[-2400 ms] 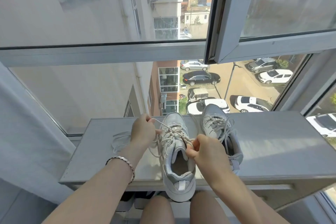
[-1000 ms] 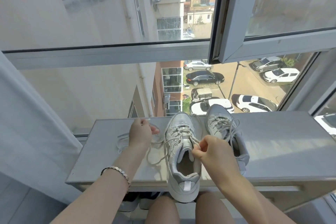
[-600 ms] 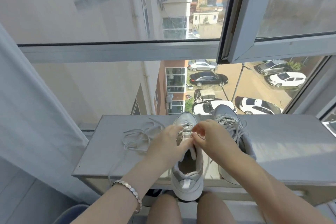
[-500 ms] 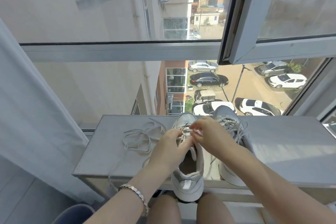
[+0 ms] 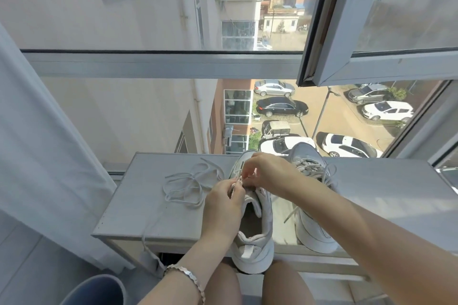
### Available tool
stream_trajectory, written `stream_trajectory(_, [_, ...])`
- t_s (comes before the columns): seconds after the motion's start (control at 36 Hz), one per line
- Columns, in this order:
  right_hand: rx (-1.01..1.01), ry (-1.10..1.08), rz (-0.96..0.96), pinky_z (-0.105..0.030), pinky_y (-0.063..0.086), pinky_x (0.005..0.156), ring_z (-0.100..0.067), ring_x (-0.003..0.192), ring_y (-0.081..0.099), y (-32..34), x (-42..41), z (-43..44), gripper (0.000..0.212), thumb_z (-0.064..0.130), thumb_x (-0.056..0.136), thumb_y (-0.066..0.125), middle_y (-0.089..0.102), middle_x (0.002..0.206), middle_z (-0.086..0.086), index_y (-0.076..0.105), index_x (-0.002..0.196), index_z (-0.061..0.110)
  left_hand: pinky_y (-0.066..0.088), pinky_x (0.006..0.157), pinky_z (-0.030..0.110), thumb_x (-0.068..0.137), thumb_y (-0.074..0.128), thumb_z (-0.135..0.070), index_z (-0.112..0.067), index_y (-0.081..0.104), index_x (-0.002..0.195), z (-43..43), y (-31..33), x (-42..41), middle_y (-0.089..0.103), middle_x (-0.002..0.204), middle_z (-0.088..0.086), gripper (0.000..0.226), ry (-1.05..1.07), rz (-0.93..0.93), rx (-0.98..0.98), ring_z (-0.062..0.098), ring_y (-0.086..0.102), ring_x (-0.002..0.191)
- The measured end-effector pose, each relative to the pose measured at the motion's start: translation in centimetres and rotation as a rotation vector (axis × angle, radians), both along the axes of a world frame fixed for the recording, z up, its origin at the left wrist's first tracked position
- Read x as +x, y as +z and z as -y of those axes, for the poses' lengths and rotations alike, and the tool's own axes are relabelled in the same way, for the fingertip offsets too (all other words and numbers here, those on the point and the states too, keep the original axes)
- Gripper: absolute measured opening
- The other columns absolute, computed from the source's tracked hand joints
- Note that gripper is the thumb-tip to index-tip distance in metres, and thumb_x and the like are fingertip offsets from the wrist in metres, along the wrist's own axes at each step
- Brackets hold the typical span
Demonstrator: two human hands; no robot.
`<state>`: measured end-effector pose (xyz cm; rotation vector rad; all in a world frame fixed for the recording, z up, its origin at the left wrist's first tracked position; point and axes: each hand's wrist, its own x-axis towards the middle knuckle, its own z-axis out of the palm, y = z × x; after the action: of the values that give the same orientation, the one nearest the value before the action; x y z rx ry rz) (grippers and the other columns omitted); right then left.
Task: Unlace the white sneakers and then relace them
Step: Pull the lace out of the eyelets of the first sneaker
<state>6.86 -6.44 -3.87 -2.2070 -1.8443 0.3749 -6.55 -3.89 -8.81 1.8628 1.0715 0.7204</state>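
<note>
Two white sneakers stand side by side on a grey table (image 5: 158,215), toes toward the window. The near sneaker (image 5: 257,228) has its heel over the table's front edge. My left hand (image 5: 220,208) and my right hand (image 5: 267,173) meet over its tongue, and both pinch the white lace at the eyelets. The pulled-out length of that lace (image 5: 186,186) lies in loops on the table to the left, one end trailing over the front edge. The far sneaker (image 5: 309,195) on the right is laced, its lace ends hanging loose.
A large window rises just behind the table, with an open sash (image 5: 371,32) at the upper right. A white curtain (image 5: 44,151) hangs at the left. A dark blue bin rim (image 5: 96,290) sits at the bottom left, by my knees.
My left hand let go of the pulled lace at the left and came across to the near sneaker's tongue. My right hand moved up toward the toe. The loose lace now lies on the table.
</note>
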Motion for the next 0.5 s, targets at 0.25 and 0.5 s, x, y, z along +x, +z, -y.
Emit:
stream_trajectory(0.25, [-0.046,0.044,0.105,-0.027,0.045,0.077,-0.014,0.1,0.055,-0.4,0.3,0.3,0.018,0.029,0.091,0.056,0.058,0.108,0.005,0.066,0.104,0.022,0.036,0.057,0.015,0.097,0.044,-0.026,-0.019,0.064,0.08,0.4,-0.5,0.4,0.062,0.078,-0.003,0.027,-0.03,0.02,-0.038,0.01,0.053,0.074])
stream_trajectory(0.5, [-0.226,0.14,0.121,-0.032,0.05,0.078,-0.024,0.089,0.061,0.2,1.0,0.0,0.018,0.02,0.089,0.054,0.066,0.098,-0.006,0.065,0.101,0.011,0.047,0.083,0.022,0.088,0.059,-0.038,-0.035,0.061,0.097,0.6,-0.2,-0.1,0.063,0.105,-0.013,0.009,-0.043,0.012,-0.14,0.002,0.057,0.098])
